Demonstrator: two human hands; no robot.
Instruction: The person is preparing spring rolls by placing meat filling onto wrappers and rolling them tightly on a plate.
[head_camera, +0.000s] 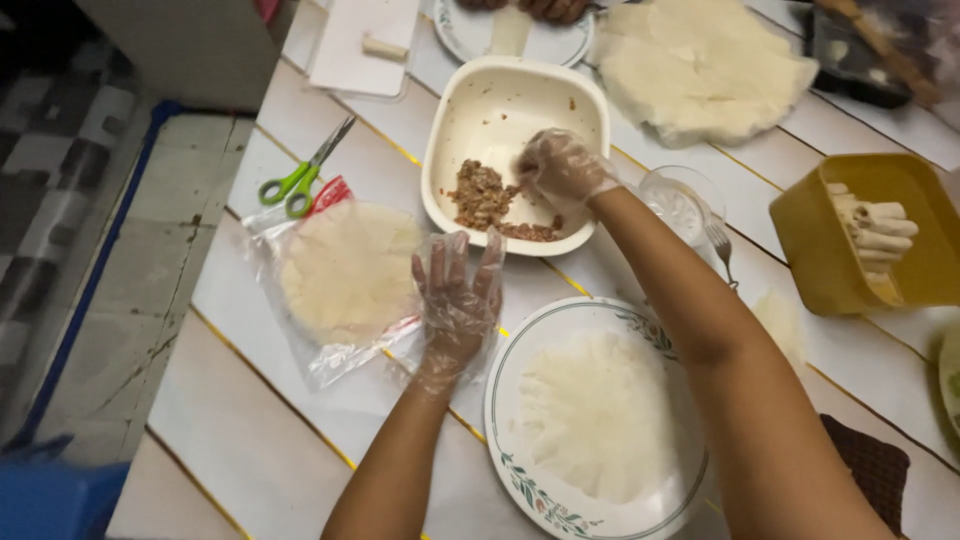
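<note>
One round floral-rimmed plate (500, 440) bearing one thin white wrapper (598, 415) lay nearest. Gloved left hand (458, 300) rested spread flat, empty, on one clear plastic wrapper bag (300, 350). Gloved right hand (560, 168) pinched brown minced filling (485, 195) inside one cream square bowl (500, 85).

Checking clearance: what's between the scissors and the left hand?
In the head view, a clear plastic bag of round wrappers lies between the green-handled scissors and the gloved left hand, which rests by the bag's edge.
</note>
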